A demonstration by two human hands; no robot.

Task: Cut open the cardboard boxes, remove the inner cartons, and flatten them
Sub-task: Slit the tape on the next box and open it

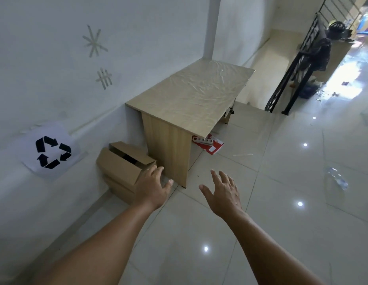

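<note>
White painted wall (55, 68) and glossy pale floor tiles (281, 202) frame the scene. Taped to the wall at far left, a paper recycling sign (52, 152) likely marks the drop spot. Below it a brown corrugated cardboard box (121, 165), flaps open, lies against the wall at the table's near corner. Left hand (153, 187), fingers spread and empty, is just beside its flap; right hand (224, 191), likewise spread and empty, hovers over tile. Matt wood-grain table (191, 97) wears wrinkled clear film.

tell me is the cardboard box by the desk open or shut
Open: the cardboard box has a top flap raised, showing a dark gap inside.
</note>
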